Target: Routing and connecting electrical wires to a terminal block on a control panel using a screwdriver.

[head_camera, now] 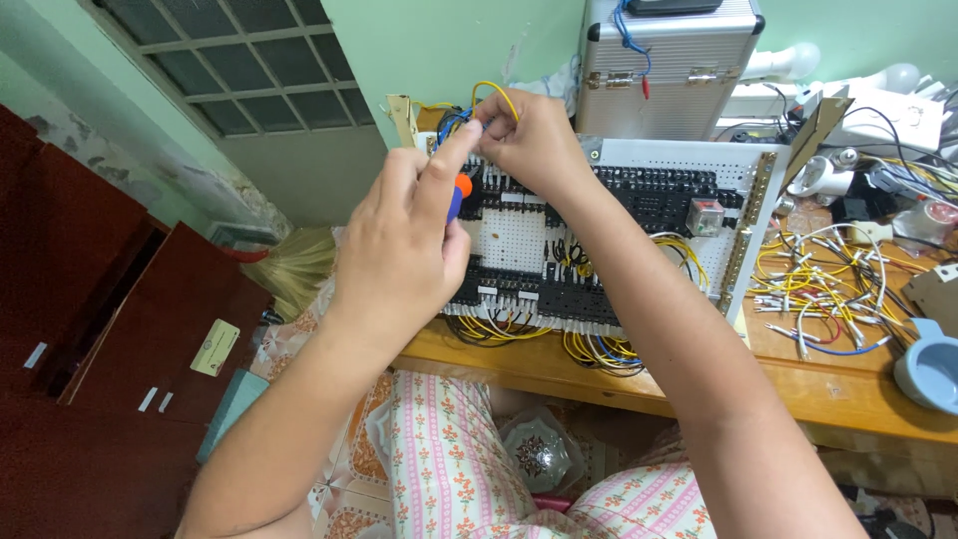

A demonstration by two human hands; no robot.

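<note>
Now, at the white perforated wiring panel's eleven o'clock corner, my left hand has fingers wrapped around an orange-and-blue-handled screwdriver while my right hand pinches a thin yellow wire, so I judge a terminal is being wired and next needs steady seating.

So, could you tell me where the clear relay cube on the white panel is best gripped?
Grip the relay cube by its two flat side walls, coming straight down onto the white panel from the front. It stands proud of the black blocks beside it, so its sides look free.
</note>
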